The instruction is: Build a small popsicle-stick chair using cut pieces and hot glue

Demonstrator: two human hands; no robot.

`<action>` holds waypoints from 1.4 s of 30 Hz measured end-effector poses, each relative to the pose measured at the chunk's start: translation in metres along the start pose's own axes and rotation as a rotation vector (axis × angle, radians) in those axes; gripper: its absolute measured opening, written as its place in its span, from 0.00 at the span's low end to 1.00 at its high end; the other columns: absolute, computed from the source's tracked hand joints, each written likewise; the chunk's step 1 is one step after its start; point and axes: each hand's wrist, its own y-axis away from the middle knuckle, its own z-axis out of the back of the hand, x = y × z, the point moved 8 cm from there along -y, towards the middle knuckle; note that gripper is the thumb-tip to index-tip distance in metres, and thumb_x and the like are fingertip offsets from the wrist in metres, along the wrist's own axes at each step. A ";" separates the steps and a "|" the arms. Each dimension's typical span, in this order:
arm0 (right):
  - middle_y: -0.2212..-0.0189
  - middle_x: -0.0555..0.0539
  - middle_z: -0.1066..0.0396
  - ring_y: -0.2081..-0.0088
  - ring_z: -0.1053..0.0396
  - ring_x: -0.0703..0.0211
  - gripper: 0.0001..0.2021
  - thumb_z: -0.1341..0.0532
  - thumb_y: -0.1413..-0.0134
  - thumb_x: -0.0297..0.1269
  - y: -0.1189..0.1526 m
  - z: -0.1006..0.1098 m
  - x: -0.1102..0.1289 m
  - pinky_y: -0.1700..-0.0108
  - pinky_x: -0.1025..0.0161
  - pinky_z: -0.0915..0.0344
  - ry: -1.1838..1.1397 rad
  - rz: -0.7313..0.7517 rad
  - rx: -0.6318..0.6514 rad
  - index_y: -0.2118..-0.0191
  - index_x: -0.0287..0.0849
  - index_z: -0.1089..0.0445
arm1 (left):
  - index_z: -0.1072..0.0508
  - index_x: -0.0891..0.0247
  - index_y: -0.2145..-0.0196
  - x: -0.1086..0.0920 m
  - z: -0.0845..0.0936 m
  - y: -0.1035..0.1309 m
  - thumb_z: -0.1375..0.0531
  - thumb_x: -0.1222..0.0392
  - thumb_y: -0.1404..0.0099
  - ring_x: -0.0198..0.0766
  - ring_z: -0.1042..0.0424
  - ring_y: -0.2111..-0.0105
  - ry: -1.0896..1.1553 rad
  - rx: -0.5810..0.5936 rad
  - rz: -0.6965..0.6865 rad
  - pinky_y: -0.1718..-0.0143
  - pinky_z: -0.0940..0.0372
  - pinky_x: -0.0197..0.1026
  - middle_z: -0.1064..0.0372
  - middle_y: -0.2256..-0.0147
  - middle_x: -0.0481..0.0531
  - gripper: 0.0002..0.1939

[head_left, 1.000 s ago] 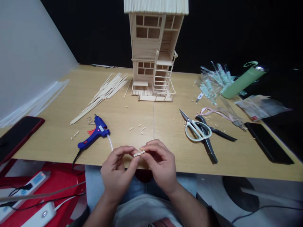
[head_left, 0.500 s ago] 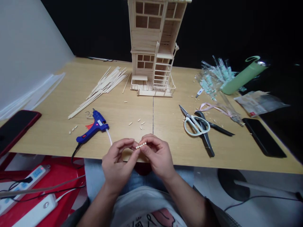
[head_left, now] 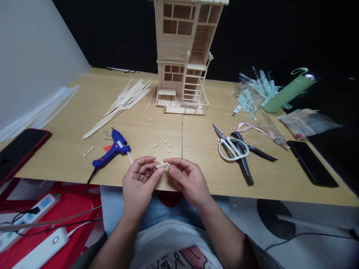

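Between my hands, near the table's front edge, is a small piece made of several short wooden stick bits side by side (head_left: 163, 166). My left hand (head_left: 141, 183) pinches its left end between thumb and fingers. The fingertips of my right hand (head_left: 190, 181) close on its right end. Several loose stick bits (head_left: 165, 141) lie just beyond my hands. A blue glue gun (head_left: 112, 149) with a small red light rests to the left of my left hand. Behind, a wooden stick house (head_left: 179, 56) with a ladder and railing stands upright.
Long thin sticks (head_left: 126, 99) lie at the back left. White-handled scissors (head_left: 233, 148) overlap a black-handled tool (head_left: 244, 168) on the right. Farther right are a green bottle (head_left: 288, 93), plastic wrappers (head_left: 256, 89) and a black phone (head_left: 312, 163). A red-edged phone (head_left: 24, 151) lies left.
The small stick piece has been tilted, so its flat striped side now shows instead of the row of ends. Both hands still hold it, and the camera view has shifted slightly.
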 end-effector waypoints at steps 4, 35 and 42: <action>0.80 0.56 0.35 0.82 0.46 0.70 0.15 0.26 0.51 0.48 0.000 0.005 0.005 0.80 0.70 0.47 0.086 0.060 -0.094 0.64 0.43 0.22 | 0.26 0.64 0.58 0.000 -0.003 0.002 0.28 0.58 0.45 0.39 0.19 0.65 -0.015 0.014 -0.010 0.62 0.24 0.38 0.21 0.68 0.52 0.18; 0.83 0.53 0.30 0.82 0.40 0.68 0.11 0.27 0.49 0.45 0.001 0.014 0.017 0.80 0.70 0.45 0.199 0.154 -0.206 0.67 0.43 0.18 | 0.25 0.64 0.63 0.019 -0.004 0.006 0.25 0.59 0.48 0.31 0.23 0.68 0.146 -0.007 0.110 0.65 0.30 0.28 0.22 0.68 0.50 0.17; 0.75 0.51 0.24 0.77 0.36 0.69 0.09 0.26 0.49 0.41 0.007 0.009 0.031 0.74 0.70 0.39 0.234 0.156 -0.120 0.63 0.45 0.17 | 0.23 0.63 0.57 0.014 -0.010 0.010 0.25 0.63 0.47 0.28 0.23 0.69 0.236 0.031 0.140 0.66 0.31 0.26 0.21 0.69 0.48 0.20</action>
